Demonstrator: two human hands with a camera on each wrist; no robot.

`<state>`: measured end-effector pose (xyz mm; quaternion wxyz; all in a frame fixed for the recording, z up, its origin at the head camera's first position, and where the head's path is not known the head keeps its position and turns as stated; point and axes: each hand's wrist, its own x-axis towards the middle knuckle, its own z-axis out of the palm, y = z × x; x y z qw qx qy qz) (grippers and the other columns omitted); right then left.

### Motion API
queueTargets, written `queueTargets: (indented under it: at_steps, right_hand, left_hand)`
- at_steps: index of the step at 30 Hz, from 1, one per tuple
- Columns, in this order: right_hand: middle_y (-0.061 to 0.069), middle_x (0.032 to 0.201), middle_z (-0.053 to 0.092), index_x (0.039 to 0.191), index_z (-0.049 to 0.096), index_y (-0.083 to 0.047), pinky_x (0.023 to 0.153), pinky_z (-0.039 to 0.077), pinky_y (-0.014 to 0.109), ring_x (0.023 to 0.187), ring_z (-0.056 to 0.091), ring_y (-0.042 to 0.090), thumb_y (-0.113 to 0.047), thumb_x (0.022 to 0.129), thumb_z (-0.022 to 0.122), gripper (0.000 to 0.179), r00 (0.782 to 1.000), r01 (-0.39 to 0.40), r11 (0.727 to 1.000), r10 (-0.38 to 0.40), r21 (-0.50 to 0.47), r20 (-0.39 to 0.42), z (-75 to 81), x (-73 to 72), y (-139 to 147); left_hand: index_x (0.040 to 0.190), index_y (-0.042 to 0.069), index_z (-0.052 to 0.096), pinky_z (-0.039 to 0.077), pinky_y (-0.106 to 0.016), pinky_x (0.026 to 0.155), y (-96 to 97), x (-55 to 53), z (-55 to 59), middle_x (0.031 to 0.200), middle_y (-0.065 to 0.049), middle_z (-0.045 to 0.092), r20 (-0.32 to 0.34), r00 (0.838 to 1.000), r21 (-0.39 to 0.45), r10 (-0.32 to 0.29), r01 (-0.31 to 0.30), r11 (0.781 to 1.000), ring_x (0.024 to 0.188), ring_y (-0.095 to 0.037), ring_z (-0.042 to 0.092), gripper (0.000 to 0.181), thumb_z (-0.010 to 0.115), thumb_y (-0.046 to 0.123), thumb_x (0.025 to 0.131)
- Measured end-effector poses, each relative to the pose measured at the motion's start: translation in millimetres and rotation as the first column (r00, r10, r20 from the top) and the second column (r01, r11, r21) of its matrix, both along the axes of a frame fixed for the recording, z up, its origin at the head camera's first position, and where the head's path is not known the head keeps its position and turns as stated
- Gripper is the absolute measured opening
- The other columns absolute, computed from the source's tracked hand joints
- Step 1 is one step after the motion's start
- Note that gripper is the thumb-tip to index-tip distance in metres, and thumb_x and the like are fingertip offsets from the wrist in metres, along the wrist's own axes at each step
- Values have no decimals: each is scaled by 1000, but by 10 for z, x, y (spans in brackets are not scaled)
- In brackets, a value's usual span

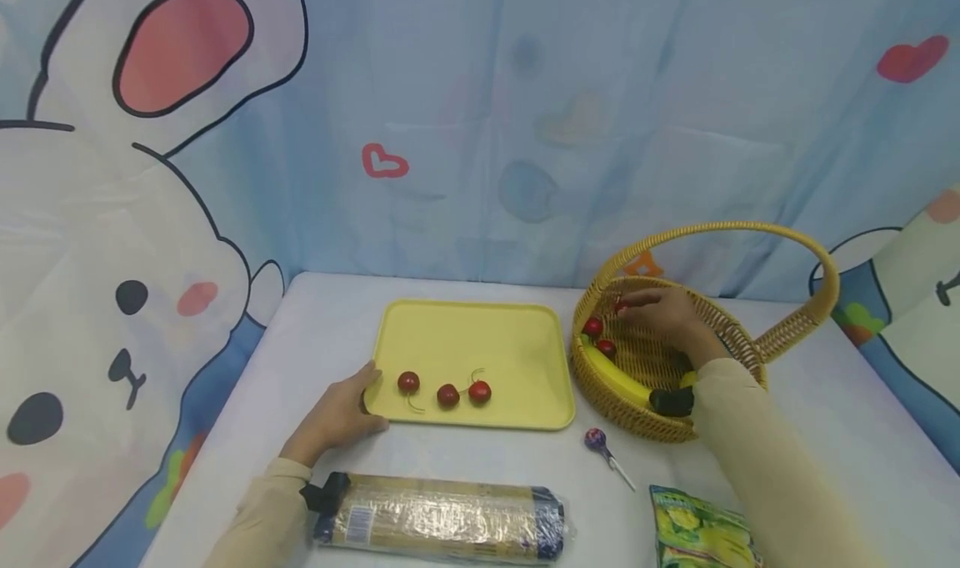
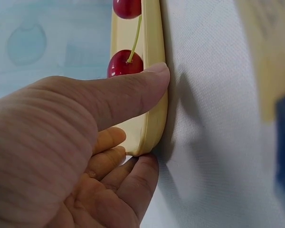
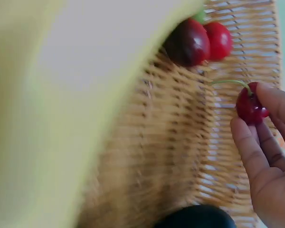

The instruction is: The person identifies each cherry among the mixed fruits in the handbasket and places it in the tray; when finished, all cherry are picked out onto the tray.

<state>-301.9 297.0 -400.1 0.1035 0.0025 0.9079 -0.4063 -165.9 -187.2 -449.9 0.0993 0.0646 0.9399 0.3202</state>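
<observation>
My right hand [image 1: 663, 314] reaches into a wicker basket [image 1: 705, 226] and pinches a cherry [image 3: 251, 104] by its round body between thumb and fingers. In the right wrist view the cherry's green stem points toward two other cherries [image 3: 199, 42] in the basket. A banana [image 1: 618, 376] curves along the basket's near side, beside a dark item [image 1: 671, 401] partly covered by the sleeve. My left hand [image 1: 341, 409] grips the near left corner of a yellow tray [image 1: 480, 326], thumb on the front wall and fingers round the left side. Three cherries [image 1: 447, 396] lie near the tray's front edge.
A lollipop [image 1: 596, 440] lies between tray and basket. In front of the tray is a long plastic-wrapped package [image 1: 442, 518]. A green and yellow packet [image 1: 701, 530] sits at the front right, partly under the right sleeve. The basket's tall handle arches over the right hand.
</observation>
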Motion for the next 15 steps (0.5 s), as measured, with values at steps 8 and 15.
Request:
queueTargets:
  at_steps: [8,15]
  right_hand:
    - [26,150,42,142,51,-1,113,34,65,138,38,46,-43,94,66,66,1000,-22,999,21,-38,-15,245,180,129]
    - [20,144,50,138,56,-4,110,42,57,128,51,35,-48,91,67,65,995,-48,999,49,13,-86,517,531,17]
  left_hand:
    - [146,-8,40,32,-52,118,-18,-5,-1,158,-24,29,-7,1000,6,-15,16,1000,143,-42,35,81,80,13,79]
    - [147,-7,40,32,-52,118,-17,8,13,159,-24,29,2,1000,5,-18,18,1000,143,-42,35,80,80,14,80]
